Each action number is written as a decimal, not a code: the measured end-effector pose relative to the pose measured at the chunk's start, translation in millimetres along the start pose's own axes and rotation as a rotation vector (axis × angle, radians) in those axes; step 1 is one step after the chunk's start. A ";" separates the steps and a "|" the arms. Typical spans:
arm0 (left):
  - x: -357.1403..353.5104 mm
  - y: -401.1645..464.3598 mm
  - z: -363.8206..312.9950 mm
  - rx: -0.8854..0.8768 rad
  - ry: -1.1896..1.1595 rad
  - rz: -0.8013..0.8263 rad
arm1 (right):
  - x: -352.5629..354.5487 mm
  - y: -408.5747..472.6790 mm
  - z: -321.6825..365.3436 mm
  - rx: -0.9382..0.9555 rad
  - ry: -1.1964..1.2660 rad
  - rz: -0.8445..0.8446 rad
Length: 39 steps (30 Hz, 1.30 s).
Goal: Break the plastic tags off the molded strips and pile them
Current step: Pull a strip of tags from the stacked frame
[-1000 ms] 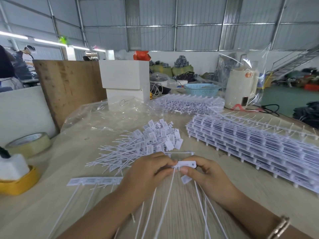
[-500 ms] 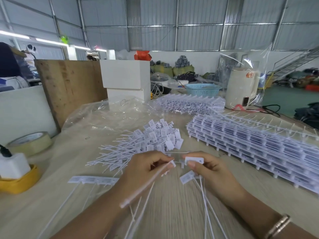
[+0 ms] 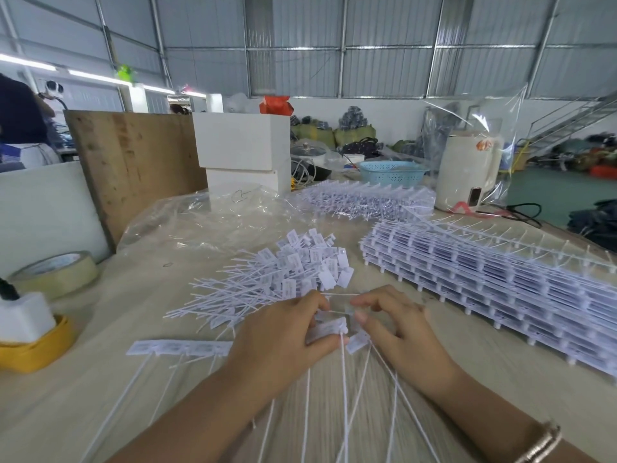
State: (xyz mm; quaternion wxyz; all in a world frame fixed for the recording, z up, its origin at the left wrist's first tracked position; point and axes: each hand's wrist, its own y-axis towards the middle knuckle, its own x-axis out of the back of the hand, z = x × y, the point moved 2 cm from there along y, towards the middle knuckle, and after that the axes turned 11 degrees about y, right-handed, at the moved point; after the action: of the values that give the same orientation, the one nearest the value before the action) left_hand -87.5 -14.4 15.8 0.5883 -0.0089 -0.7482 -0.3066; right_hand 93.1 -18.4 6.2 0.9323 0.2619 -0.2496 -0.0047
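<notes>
My left hand (image 3: pixel 283 342) grips a small bundle of white plastic tags (image 3: pixel 329 325) at their heads, with long thin tails running down toward me. My right hand (image 3: pixel 397 329) pinches the same strip piece beside it, and one tag head (image 3: pixel 357 342) hangs between the two hands. A short strip of joined tags (image 3: pixel 177 347) lies flat on the table left of my left hand. Just beyond my hands lies the pile of loose broken-off tags (image 3: pixel 293 269). A tall stack of molded strips (image 3: pixel 500 279) fills the right side.
A second heap of strips (image 3: pixel 364 198) lies at the back beside a clear plastic bag (image 3: pixel 213 215). Tape roll (image 3: pixel 56 272) and a yellow holder (image 3: pixel 36 345) sit at left. White boxes (image 3: pixel 243 145), a blue basket (image 3: pixel 394 170) and a cream appliance (image 3: pixel 467 172) stand behind.
My hands, apart half a second ago with a freed tag in the left, have come back together on the strip. The left hand now grips several tag heads.
</notes>
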 end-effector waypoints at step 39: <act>-11.8 3.1 6.8 -0.131 -0.215 0.013 | -3.4 1.0 4.2 0.102 0.301 0.035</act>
State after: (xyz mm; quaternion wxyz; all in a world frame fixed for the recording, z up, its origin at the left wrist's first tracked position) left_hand -88.7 -4.6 5.9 0.5045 -0.0849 -0.7854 -0.3483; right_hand 88.1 -19.1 8.2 0.9446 0.3021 -0.1114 0.0635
